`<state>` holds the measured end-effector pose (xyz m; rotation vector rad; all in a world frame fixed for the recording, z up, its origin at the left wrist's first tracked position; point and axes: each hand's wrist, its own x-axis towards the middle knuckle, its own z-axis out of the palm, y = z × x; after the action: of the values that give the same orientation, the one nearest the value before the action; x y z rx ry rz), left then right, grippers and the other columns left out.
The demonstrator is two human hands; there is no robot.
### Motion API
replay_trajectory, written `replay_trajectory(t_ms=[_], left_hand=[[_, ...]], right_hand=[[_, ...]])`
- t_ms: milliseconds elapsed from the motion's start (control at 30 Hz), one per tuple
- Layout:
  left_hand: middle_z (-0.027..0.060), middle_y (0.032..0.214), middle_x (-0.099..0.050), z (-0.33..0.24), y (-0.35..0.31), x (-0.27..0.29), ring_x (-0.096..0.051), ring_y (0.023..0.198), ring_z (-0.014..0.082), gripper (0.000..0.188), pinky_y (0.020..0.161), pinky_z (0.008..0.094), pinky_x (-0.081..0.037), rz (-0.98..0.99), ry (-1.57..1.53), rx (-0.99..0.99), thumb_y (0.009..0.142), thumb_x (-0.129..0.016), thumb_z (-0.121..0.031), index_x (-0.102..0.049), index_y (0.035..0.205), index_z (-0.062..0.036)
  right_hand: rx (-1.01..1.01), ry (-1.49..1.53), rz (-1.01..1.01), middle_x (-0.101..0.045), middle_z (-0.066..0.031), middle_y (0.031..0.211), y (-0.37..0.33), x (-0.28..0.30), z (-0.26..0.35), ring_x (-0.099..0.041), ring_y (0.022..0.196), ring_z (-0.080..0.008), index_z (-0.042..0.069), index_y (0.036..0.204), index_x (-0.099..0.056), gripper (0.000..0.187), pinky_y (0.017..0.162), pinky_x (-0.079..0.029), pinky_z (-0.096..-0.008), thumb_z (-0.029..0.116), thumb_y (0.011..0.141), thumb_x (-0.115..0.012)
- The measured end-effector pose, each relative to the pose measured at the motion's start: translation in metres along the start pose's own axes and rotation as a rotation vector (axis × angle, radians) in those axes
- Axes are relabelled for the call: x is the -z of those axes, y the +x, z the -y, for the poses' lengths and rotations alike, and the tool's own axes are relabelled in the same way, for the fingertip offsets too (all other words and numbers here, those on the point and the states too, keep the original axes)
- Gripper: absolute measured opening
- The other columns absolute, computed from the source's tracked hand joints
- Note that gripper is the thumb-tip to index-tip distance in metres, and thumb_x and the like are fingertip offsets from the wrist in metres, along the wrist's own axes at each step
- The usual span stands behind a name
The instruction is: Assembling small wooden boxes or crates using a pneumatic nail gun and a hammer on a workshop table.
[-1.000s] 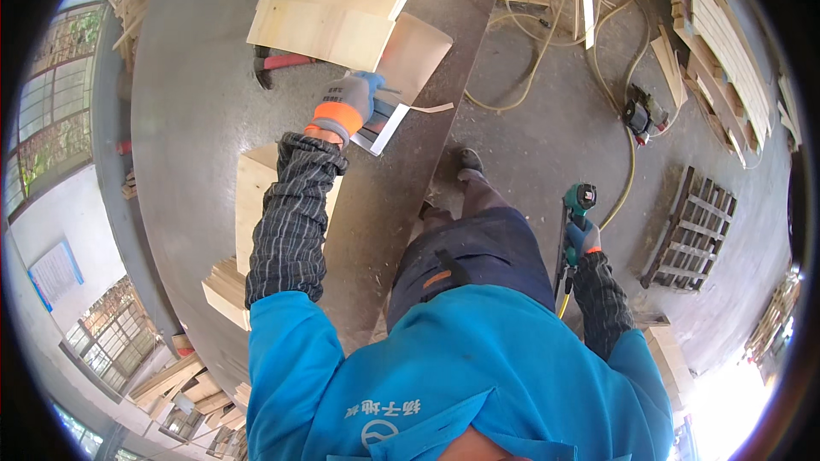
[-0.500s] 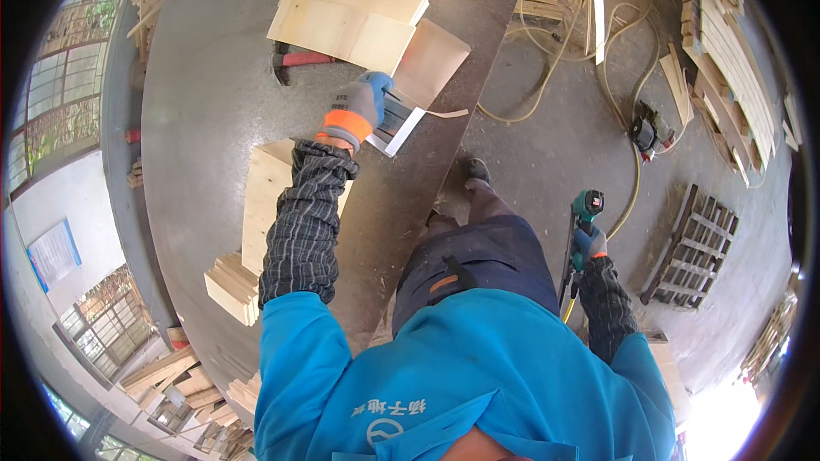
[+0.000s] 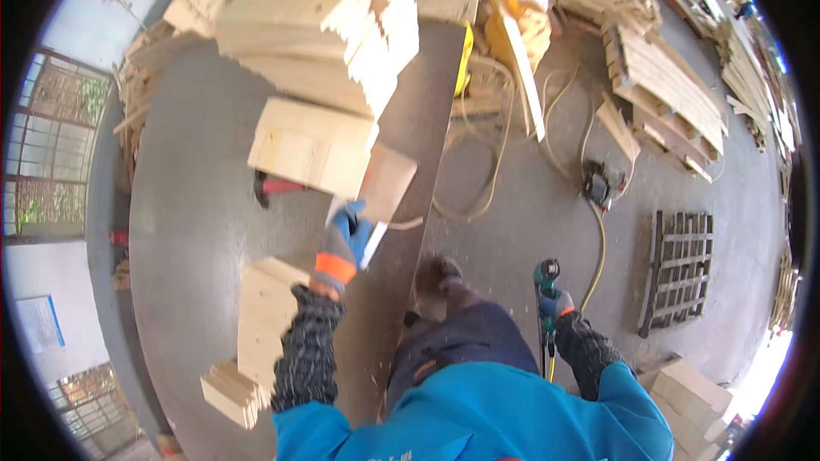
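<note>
My right hand (image 3: 559, 302), in a grey and blue glove, is closed round the grip of a teal and black nail gun (image 3: 547, 271), held out over the floor to the right of my legs. An air hose (image 3: 595, 265) runs by it. My left hand (image 3: 345, 237), gloved alike with an orange cuff, is over a white-edged open box (image 3: 373, 245) on the dark table. Its fingers look curled together; blur and the hand itself hide what is in them. A brown flat sheet (image 3: 391, 181) and a stack of thin wooden boards (image 3: 312, 147) lie just beyond.
A red-handled hammer (image 3: 278, 186) lies partly under the boards. More wooden boards (image 3: 261, 312) lie left of my left forearm, and a large pile of panels (image 3: 290, 26) stands at the far end. On the floor are a pallet (image 3: 681, 269), a dark machine (image 3: 600, 183) and stacked timber (image 3: 666, 77).
The view has shifted, so the table and floor sit lower in it. My left hand stays at the white-edged box and now covers more of it. My right hand keeps the nail gun.
</note>
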<state>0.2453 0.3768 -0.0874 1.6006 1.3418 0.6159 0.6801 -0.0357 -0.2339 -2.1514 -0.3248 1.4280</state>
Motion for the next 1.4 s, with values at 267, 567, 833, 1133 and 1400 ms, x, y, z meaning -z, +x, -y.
replay_trajectory(t_ms=[267,567,833,1133,1400], left_hand=[[0.0048,0.111,-0.079,-0.04,-0.104,-0.008,-0.061,0.065,0.0093,0.038,0.061,0.0287,-0.055,0.272,-0.168,0.055,0.111,-0.062,-0.027,-0.068,0.142,-0.0058],[0.0082,0.119,-0.078,-0.068,-0.203,0.021,-0.065,0.081,0.0105,0.038,0.065,0.0271,-0.054,0.473,-0.225,0.186,0.11,-0.066,-0.028,-0.071,0.14,-0.0049],[0.0101,0.104,-0.08,-0.075,-0.26,0.028,-0.067,0.063,0.0129,0.045,0.057,0.0266,-0.054,0.529,-0.49,-0.009,0.114,-0.055,-0.029,-0.061,0.143,0.0053],[0.0122,0.095,-0.08,-0.163,-0.297,0.064,-0.069,0.061,0.0139,0.04,0.055,0.0266,-0.055,0.502,-0.337,-0.112,0.111,-0.059,-0.026,-0.072,0.124,0.0092],[0.0044,0.073,-0.07,-0.193,-0.295,0.053,-0.061,0.055,0.009,0.041,0.05,0.0251,-0.047,0.504,-0.357,-0.136,0.111,-0.056,-0.035,-0.078,0.123,-0.003]], right_hand=[[0.199,-0.038,-0.076,-0.072,-0.0068,0.078,-0.061,-0.003,0.091,-0.069,0.067,-0.017,0.0,0.098,-0.073,0.021,0.064,-0.056,-0.0356,0.015,0.083,-0.075],[0.653,0.283,-0.001,-0.065,-0.0013,0.077,-0.254,-0.021,0.238,-0.061,0.068,-0.0101,0.001,0.098,-0.069,0.016,0.06,-0.05,-0.0306,0.015,0.091,-0.072],[0.795,0.724,0.316,-0.069,-0.0135,0.083,-0.342,-0.028,0.219,-0.066,0.068,-0.0235,-0.002,0.101,-0.067,0.02,0.061,-0.055,-0.0375,0.015,0.09,-0.069],[0.781,1.041,0.636,-0.061,-0.0071,0.083,-0.372,-0.061,0.189,-0.061,0.066,-0.0208,-0.005,0.145,-0.054,0.062,0.064,-0.052,-0.0395,0.022,0.093,-0.074],[0.739,1.064,0.754,-0.055,-0.0045,0.073,-0.385,-0.083,0.194,-0.055,0.058,-0.0192,-0.008,0.15,-0.047,0.077,0.06,-0.048,-0.038,0.027,0.088,-0.076]])
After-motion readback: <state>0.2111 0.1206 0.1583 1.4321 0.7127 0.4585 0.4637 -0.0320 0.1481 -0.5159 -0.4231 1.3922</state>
